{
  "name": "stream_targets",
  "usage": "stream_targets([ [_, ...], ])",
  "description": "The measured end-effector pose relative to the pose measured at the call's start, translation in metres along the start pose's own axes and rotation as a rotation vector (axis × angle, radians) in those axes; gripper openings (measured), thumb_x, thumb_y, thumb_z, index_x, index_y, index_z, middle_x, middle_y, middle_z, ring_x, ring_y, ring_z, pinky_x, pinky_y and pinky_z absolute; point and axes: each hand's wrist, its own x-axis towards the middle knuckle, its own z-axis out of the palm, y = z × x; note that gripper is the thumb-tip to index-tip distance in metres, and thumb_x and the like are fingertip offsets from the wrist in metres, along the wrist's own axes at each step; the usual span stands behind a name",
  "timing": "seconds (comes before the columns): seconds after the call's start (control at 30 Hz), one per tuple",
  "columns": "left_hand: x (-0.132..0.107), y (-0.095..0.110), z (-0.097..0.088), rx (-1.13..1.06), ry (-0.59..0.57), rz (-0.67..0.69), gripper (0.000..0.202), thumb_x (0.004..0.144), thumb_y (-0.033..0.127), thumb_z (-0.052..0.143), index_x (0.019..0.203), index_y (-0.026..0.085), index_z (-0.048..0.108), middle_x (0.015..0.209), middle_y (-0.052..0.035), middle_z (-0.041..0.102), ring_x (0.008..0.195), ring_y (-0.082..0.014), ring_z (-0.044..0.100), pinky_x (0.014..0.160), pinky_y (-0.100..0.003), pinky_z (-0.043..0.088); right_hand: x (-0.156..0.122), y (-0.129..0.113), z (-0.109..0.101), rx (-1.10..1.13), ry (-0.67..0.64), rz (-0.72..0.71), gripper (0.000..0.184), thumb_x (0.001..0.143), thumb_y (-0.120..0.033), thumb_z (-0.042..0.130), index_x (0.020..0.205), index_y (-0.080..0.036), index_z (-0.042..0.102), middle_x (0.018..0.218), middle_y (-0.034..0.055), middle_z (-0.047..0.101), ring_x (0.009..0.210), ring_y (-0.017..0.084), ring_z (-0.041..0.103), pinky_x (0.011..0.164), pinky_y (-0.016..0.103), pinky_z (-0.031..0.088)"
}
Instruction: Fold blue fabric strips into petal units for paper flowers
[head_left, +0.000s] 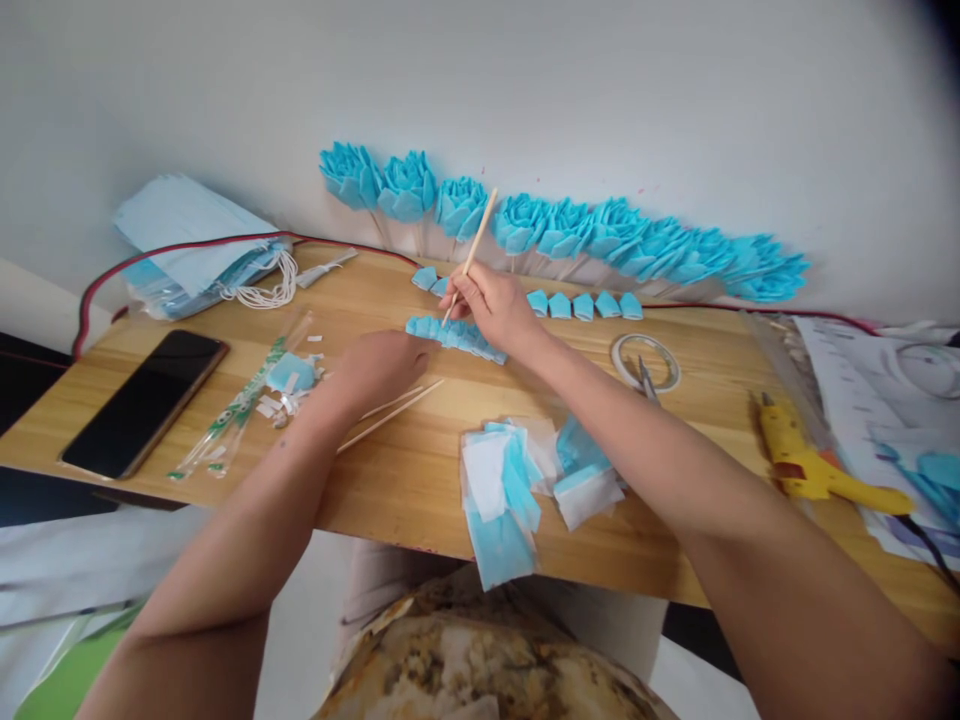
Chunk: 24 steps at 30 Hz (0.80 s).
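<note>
My right hand (pixel 487 303) is closed round a wooden chopstick (pixel 481 230), which slants with its lower tip down at a row of overlapping blue folded petals (pixel 471 340) on the table. To the left, my left hand (pixel 386 362) rests low by the left end of that row. Its back faces me and its fingers are mostly hidden, so their grip does not show. Just behind the right hand lies a line of single blue petals (pixel 583 306), partly covered by it. Two more thin sticks (pixel 394 412) lie below my left hand.
Blue flowers on sticks (pixel 568 228) lean along the wall. At left are face masks (pixel 191 235), a phone (pixel 146 400) and plastic wrappers (pixel 240 405). Blue and white fabric pieces (pixel 501 490) lie in front. Rightward are a tape roll (pixel 621 358), tweezers (pixel 646 378) and a yellow glue gun (pixel 806 465).
</note>
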Motion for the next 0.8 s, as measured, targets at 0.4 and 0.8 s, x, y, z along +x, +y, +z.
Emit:
stream_targets([
  [0.4, -0.003, 0.012, -0.01, 0.043, -0.081, -0.016, 0.043, 0.098, 0.025, 0.034, 0.12, 0.021, 0.071, 0.107, -0.0125, 0.077, 0.092, -0.0273, 0.072, 0.073, -0.031, 0.046, 0.01, -0.008, -0.002, 0.103, 0.034, -0.04, 0.049, 0.101, -0.065, 0.036, 0.091, -0.022, 0.057, 0.085, 0.0011, 0.073, 0.068, 0.01, 0.069, 0.067, 0.024, 0.056],
  [0.8, -0.008, -0.022, -0.021, -0.041, -0.022, -0.032, 0.048, 0.097, 0.031, 0.037, 0.13, 0.029, 0.072, 0.117, -0.0094, 0.077, 0.102, -0.0301, 0.071, 0.08, -0.033, 0.049, 0.008, 0.0, 0.009, 0.058, -0.019, -0.022, 0.05, 0.101, -0.066, 0.034, 0.089, -0.023, 0.055, 0.081, 0.0015, 0.074, 0.063, 0.012, 0.069, 0.068, 0.027, 0.055],
])
